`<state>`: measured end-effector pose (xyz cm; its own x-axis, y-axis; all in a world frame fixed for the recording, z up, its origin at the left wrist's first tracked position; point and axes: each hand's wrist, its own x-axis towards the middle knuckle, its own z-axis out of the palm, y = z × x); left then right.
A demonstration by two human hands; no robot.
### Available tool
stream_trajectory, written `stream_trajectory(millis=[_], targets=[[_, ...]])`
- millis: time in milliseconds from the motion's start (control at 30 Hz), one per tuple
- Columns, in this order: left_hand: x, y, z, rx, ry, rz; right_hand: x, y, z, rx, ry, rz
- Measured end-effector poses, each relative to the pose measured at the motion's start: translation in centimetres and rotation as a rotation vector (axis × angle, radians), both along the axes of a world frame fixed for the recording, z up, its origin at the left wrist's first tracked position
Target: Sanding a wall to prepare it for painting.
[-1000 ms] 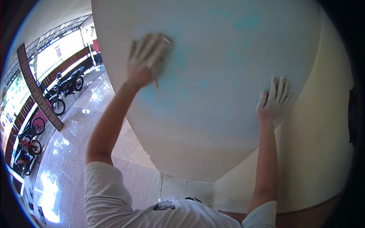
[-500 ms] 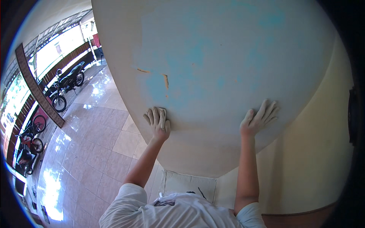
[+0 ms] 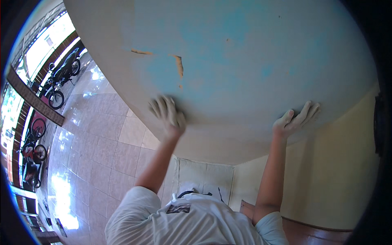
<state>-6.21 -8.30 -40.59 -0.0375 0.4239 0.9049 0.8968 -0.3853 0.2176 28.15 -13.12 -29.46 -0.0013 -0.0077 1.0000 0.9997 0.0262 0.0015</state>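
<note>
A curved pale plastered surface (image 3: 245, 73) fills the upper middle, with turquoise patches and a chipped yellowish crack (image 3: 179, 64). Below that crack my left hand (image 3: 167, 114), dusted white, is on the plaster, fingers bent over something pale that motion blur makes hard to make out. Farther right, my right hand (image 3: 296, 118), equally powdery, rests on the same surface near its lower right edge, thumb raised and fingers stretched out, holding nothing. Both forearms reach up from my white shirt at the bottom.
At the left are glossy floor tiles (image 3: 102, 155), a patterned post (image 3: 32, 98), a black motorcycle (image 3: 63, 71) and more two-wheelers (image 3: 34, 155). A cream wall (image 3: 339, 171) stands at the right, with brown wood (image 3: 314, 232) along its bottom.
My left hand has swept down from above the crack to below it, and my right hand has moved lower along the plaster. The view has tilted slightly.
</note>
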Motion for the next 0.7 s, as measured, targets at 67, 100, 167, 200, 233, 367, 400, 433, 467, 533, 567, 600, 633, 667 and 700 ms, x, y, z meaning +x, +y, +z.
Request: stream_trajectory(millis=[67,100,167,200,233,367,400,433,467,533,567,600,633,667,700], targets=[[0.6,0.0,-3.8,-0.046,0.016,-0.034,-0.1,0.4,0.1,0.011,-0.006,0.006],[0.8,0.2,-3.1,-0.053,-0.03,-0.076,0.2,0.5,0.2,0.003,-0.005,-0.011],[1.2,-0.4,3.0,-0.067,-0.096,-0.118,1.1,-0.3,0.3,0.007,-0.014,-0.002],[0.8,-0.4,7.6,0.005,-0.103,-0.138,1.1,-0.5,0.6,-0.003,-0.011,-0.001],[0.4,0.1,10.8,0.083,-0.113,-0.159,1.2,-0.4,0.8,0.005,-0.014,-0.013],[-0.3,1.4,12.3,0.191,-0.069,-0.169,1.5,0.0,0.9,0.002,-0.012,-0.029],[-0.4,1.2,9.5,0.125,-0.016,-0.147,1.3,0.0,0.8,-0.002,-0.008,-0.029],[-0.6,1.0,5.8,0.063,0.035,-0.126,1.2,0.0,1.0,0.01,-0.009,-0.013],[-0.1,0.3,1.6,-0.129,0.053,-0.025,0.8,0.2,1.1,0.023,-0.006,0.01],[1.6,-0.8,-2.6,-0.218,-0.007,-0.043,0.9,-0.1,1.0,0.018,-0.014,0.009],[1.7,-0.8,-2.8,-0.175,-0.028,-0.117,0.9,0.1,1.0,0.021,-0.022,0.015],[1.5,-0.8,-2.9,-0.134,-0.048,-0.186,0.7,0.3,1.1,0.022,-0.021,0.011],[1.3,-0.4,0.4,-0.144,-0.05,-0.195,0.9,0.2,1.1,0.026,-0.028,0.021],[1.3,-0.1,3.9,-0.055,-0.09,-0.209,1.0,0.1,1.1,0.033,-0.033,0.04],[1.7,0.5,6.6,0.035,-0.134,-0.229,1.3,-0.1,1.1,0.028,-0.037,0.033]])
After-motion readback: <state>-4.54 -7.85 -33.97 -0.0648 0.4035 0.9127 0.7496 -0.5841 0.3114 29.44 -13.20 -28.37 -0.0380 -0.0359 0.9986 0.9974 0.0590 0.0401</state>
